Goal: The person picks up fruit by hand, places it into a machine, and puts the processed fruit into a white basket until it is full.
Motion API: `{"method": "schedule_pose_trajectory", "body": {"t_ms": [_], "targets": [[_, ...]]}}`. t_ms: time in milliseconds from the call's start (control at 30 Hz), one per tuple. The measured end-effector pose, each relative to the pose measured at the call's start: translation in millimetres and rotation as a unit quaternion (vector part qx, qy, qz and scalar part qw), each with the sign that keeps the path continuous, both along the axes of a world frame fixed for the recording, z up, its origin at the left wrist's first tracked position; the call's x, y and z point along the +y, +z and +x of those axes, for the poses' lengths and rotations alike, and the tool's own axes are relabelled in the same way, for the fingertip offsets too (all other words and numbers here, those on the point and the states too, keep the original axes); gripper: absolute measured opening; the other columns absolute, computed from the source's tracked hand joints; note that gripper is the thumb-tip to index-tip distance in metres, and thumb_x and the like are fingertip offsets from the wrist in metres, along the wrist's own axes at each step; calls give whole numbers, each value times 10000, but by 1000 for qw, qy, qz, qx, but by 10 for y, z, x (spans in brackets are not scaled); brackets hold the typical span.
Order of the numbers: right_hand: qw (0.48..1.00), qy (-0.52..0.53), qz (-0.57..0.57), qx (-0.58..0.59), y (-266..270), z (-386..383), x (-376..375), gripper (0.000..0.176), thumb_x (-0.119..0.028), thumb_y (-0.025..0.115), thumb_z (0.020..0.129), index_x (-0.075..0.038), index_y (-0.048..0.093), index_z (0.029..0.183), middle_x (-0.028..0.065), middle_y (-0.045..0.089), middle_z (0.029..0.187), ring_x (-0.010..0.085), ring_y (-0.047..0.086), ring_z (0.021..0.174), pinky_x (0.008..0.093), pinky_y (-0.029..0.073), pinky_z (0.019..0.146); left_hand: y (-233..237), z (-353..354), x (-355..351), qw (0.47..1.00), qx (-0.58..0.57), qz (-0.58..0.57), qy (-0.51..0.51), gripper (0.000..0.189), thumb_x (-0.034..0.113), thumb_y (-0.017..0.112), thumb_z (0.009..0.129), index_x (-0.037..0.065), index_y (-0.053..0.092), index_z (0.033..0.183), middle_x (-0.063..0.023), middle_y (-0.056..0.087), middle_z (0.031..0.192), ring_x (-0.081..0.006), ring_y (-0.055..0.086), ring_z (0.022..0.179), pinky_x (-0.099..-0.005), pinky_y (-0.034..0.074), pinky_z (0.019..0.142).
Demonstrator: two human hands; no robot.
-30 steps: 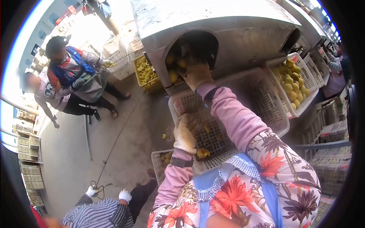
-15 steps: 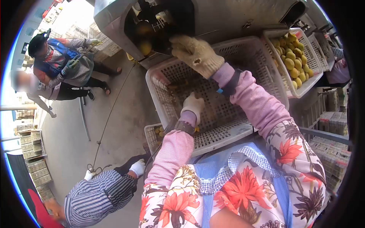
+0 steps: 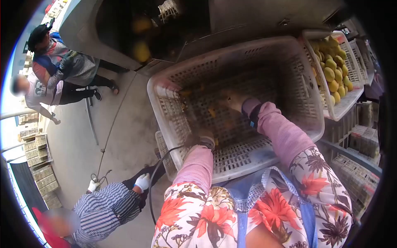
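A large white plastic crate (image 3: 316, 107) with slotted walls lies before me, its inside dark. Both my gloved hands reach down into it. My right hand (image 3: 232, 101) is smeared by motion over the crate's middle, near a small orange-yellow piece (image 3: 212, 112) on the crate floor. Low at the crate's near left side is my left hand (image 3: 203, 135), dark and blurred, its fingers hard to make out. Yellow mangoes (image 3: 141, 53) show dimly in the dark opening of a metal machine (image 3: 82, 31) beyond the crate.
To the right stands another crate (image 3: 326, 97) heaped with yellow mangoes (image 3: 335, 70). A cable (image 3: 155, 188) hangs by my left arm. On the left, a person in a striped top (image 3: 103, 211) wears white gloves, and two people (image 3: 78, 68) stand farther off. Stacked crates (image 3: 41, 177) line the far left.
My right hand has left the machine opening and come down into the large crate. My left hand has shifted nearer the crate's near left side. My view has tilted slightly.
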State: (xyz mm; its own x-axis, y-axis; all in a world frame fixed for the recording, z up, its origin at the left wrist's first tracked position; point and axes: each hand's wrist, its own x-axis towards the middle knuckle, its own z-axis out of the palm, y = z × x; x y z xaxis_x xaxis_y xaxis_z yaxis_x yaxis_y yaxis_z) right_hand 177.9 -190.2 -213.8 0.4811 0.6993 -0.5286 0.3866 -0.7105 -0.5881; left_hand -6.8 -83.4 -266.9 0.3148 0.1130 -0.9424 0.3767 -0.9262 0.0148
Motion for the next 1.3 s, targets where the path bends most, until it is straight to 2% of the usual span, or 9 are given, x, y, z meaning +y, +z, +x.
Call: {"method": "schedule_pose_trajectory", "body": {"t_ms": [367,467,533,633,667,833,1033,1267,1300], "targets": [[999,29,-28,-6,442,162,-372,466,-363,574,915,-55,633,1260,160,672,1235,322,640,1123,409,487,967,8,100,-24,976,-72,-133,157,667,325,750,843,114,505,1426,-132,582,1381,-296,573,1251,-381,485,1036],[997,43,27,57,693,242,-392,532,-350,614,889,-34,577,1315,194,642,1266,323,618,1158,407,481,971,960,368,-104,624,-222,-364,654,612,219,702,932,110,423,1465,-97,592,1329,-243,570,1227,-360,487,1028],[976,-44,170,130,1196,-66,-573,587,-331,657,863,-28,537,1353,219,626,1274,332,609,1166,405,483,967,1202,443,-72,458,-312,-524,647,615,208,678,962,106,372,1486,-97,587,1304,-233,569,1206,-356,484,1033],[958,-94,267,44,1709,-418,-560,635,-242,730,844,-23,492,1391,186,641,1227,276,622,1141,366,502,945,1715,411,-191,495,-496,-471,536,583,252,639,985,83,379,1478,-110,567,1336,-254,564,1220,-369,470,1054],[940,-120,313,62,1807,-510,-558,638,-230,740,841,-19,492,1389,174,640,1228,259,620,1141,363,504,946,1940,337,-188,394,-416,-568,591,498,221,602,1008,86,430,1456,-114,562,1346,-250,558,1236,-375,463,1066],[795,-277,492,222,1990,-963,-356,691,-169,798,797,-6,488,1393,137,629,1244,209,610,1156,347,510,961,2340,111,-27,392,-432,-549,599,433,264,559,1033,90,486,1423,-99,570,1348,-230,572,1221,-366,482,1046],[874,-206,436,-64,2072,-1023,79,700,-190,812,784,-18,505,1390,180,620,1261,298,604,1184,372,479,1029,2292,150,38,246,-391,-609,645,476,386,506,1049,78,489,1412,-72,575,1341,-217,576,1200,-337,476,1044],[849,-176,409,-286,2294,-501,788,638,-276,777,794,-64,533,1344,186,630,1200,374,595,1114,441,473,978,1967,127,654,503,-710,-299,391,490,334,445,1075,74,381,1485,-118,561,1355,-261,594,1192,-344,497,985],[852,-166,390,-307,2354,-401,901,612,-289,768,798,-66,539,1320,181,631,1191,377,593,1103,448,472,965,2258,65,613,421,-603,-431,523,489,310,470,1061,71,378,1477,-133,566,1334,-289,609,1163,-374,513,955]]}}
